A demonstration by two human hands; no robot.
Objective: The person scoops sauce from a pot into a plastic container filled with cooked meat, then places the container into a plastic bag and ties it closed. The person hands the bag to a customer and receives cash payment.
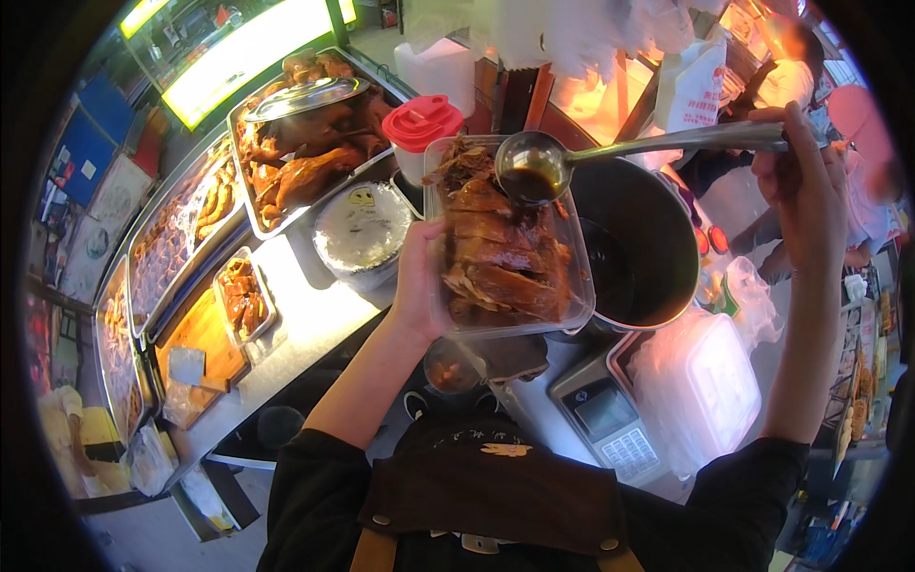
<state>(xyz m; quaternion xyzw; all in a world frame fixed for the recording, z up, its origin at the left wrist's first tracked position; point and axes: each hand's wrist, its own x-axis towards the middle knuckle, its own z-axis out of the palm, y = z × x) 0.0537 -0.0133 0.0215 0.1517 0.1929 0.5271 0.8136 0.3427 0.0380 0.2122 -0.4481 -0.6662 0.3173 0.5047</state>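
My left hand (420,279) grips the left side of a clear plastic container (582,286). Sliced, glazed roast meat (504,250) fills most of it, with shredded pieces at the far end. In my raised right hand (808,164) is the handle of a metal ladle (672,139). The ladle's bowl, holding some dark brown liquid (530,184), hangs over the container's far right part. Just right of the container stands a deep pot (665,279) with dark liquid inside, partly hidden by the container.
A tray of whole roast poultry (307,171) stands at upper left, near a red-lidded jug (422,129). A cleaver (187,366) lies on a wooden cutting board (229,350). A scale with keypad (607,422) and bagged plastic containers (708,379) sit right. People (786,64) stand at upper right.
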